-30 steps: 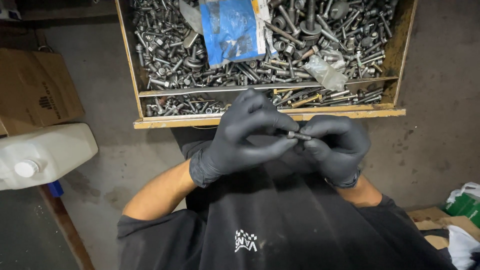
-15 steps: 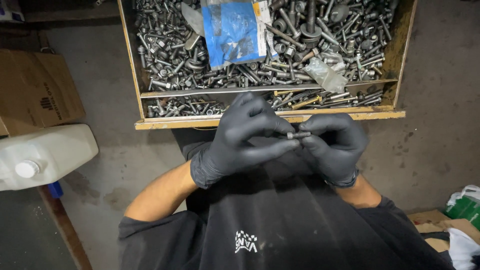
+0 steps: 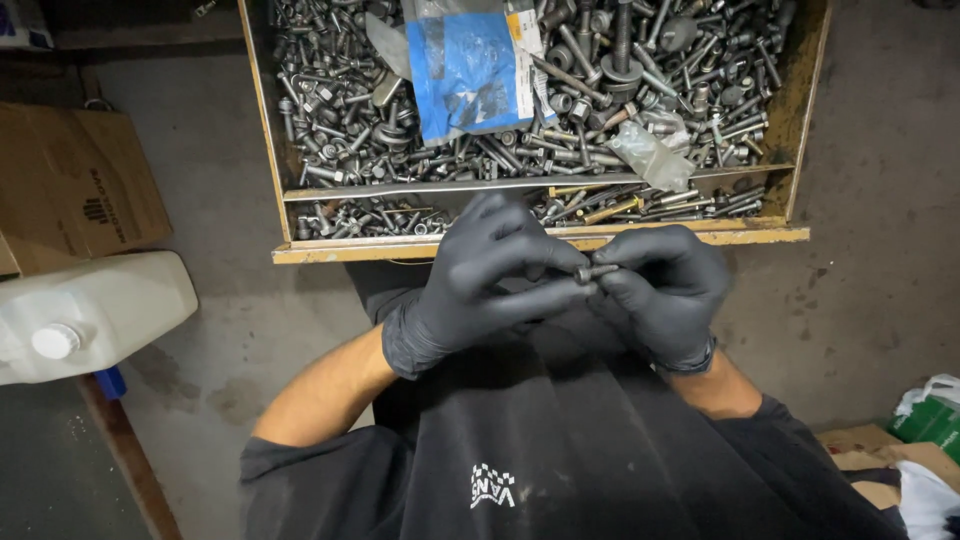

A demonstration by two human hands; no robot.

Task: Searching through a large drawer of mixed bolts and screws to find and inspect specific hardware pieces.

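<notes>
Two gloved hands meet just below the wooden drawer (image 3: 540,243): your left hand (image 3: 480,280) and right hand (image 3: 665,290) pinch a small dark bolt (image 3: 596,271) between their fingertips, each closed on one end, the bolt lying level at picture centre. At 12 o'clock from the bolt, the drawer's large compartment holds loose bolts, nuts and washers under a blue plastic bag (image 3: 468,72), with a clear plastic bag (image 3: 648,153) at 1 o'clock. At 9 o'clock stands a white plastic jug (image 3: 95,312) beside a cardboard box (image 3: 75,190), and your black shirt (image 3: 520,450) fills 6 o'clock.
</notes>
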